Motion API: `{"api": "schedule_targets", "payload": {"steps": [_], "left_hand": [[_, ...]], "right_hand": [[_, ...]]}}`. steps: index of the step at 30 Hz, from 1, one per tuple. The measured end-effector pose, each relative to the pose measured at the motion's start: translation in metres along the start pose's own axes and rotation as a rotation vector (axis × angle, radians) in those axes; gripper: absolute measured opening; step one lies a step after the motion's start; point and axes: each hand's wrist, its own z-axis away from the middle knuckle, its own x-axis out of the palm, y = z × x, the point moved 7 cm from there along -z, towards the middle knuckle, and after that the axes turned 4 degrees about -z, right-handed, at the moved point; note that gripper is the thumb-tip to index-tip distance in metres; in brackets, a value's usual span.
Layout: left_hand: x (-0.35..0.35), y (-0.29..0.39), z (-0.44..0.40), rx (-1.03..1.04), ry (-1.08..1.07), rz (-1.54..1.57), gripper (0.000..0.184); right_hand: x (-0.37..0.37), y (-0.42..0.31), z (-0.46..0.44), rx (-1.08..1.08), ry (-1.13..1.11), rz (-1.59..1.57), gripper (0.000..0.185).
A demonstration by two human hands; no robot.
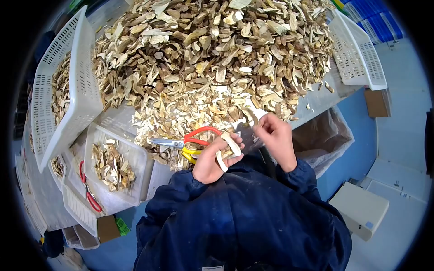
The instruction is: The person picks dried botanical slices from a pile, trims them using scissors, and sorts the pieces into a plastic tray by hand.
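A large heap of dried mushroom slices covers the table in front of me. My left hand is curled, palm up, around a few pale mushroom slices. Just beyond its fingers lie red-handled scissors, blades pointing left, and a yellow-handled tool partly hidden beneath them. Over the near edge of the heap, my right hand is closed, thumb and fingers pinching a brownish mushroom slice. A dark flat thing lies between the hands; I cannot make out what it is.
White slotted baskets stand at left and right. A clear tray with mushroom slices sits left of me, beside more red-handled scissors. A lined bin is below the table's right edge; a white box lies lower right.
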Motion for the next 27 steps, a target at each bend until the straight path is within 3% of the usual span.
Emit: {"api": "schedule_targets", "payload": {"steps": [2,3,10,14,15,19,27], "left_hand": [[0.002,-0.001,-0.001,0.011,-0.014,0.039,0.035],[0.001,-0.001,-0.002,0.014,-0.033,0.097,0.035],[0.0,0.002,-0.003,0.039,-0.112,0.241,0.042],[-0.003,0.001,-0.002,0.045,-0.057,0.218,0.04],[-0.006,-0.001,-0.001,0.044,-0.027,0.209,0.039],[-0.009,-0.008,-0.002,-0.003,-0.057,0.224,0.033],[-0.003,-0.013,0.0,-0.116,-0.063,0.292,0.028]], "right_hand": [[0.011,-0.035,0.015,-0.158,-0.106,0.227,0.019],[0.018,-0.043,0.021,-0.17,-0.199,0.052,0.018],[0.006,-0.004,-0.011,-0.065,0.007,0.18,0.016],[0.01,-0.001,-0.023,-0.274,0.139,0.325,0.019],[0.016,0.006,-0.026,-0.188,0.073,0.377,0.022],[0.029,0.013,-0.032,-0.256,0.104,0.512,0.02],[0.025,0.017,-0.037,-0.214,0.016,0.427,0.016]]}}
